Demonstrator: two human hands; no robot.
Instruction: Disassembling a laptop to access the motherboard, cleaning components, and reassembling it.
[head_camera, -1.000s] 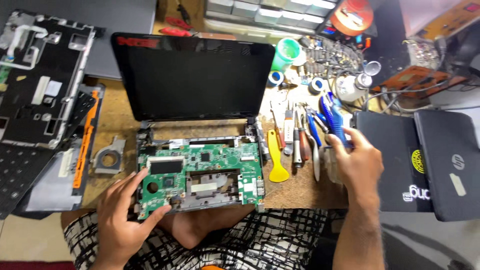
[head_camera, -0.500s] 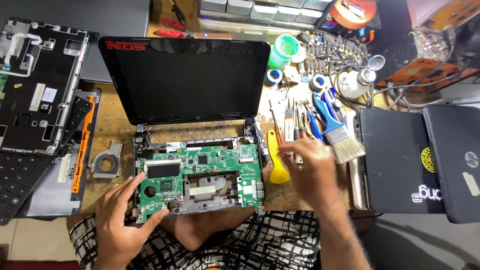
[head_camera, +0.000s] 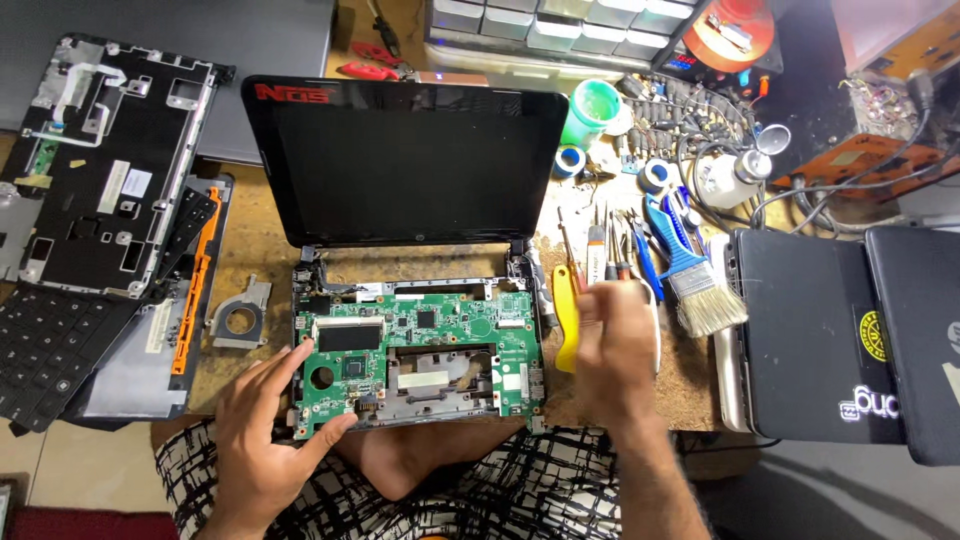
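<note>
A cluttered wooden bench (head_camera: 260, 250) carries an opened small laptop, its black screen (head_camera: 405, 165) tilted up at the far side. On the near side lies the bare base with its green circuit board (head_camera: 415, 355) exposed. The left hand (head_camera: 265, 430) grips the board's near-left corner, thumb underneath and fingers spread over the top. The right hand (head_camera: 615, 350) hovers blurred, just right of the board — whether it is open or closed I cannot tell. Beside it lie a yellow pry tool (head_camera: 565, 318), a row of screwdrivers (head_camera: 605, 245) and a blue-handled brush (head_camera: 695, 275).
</note>
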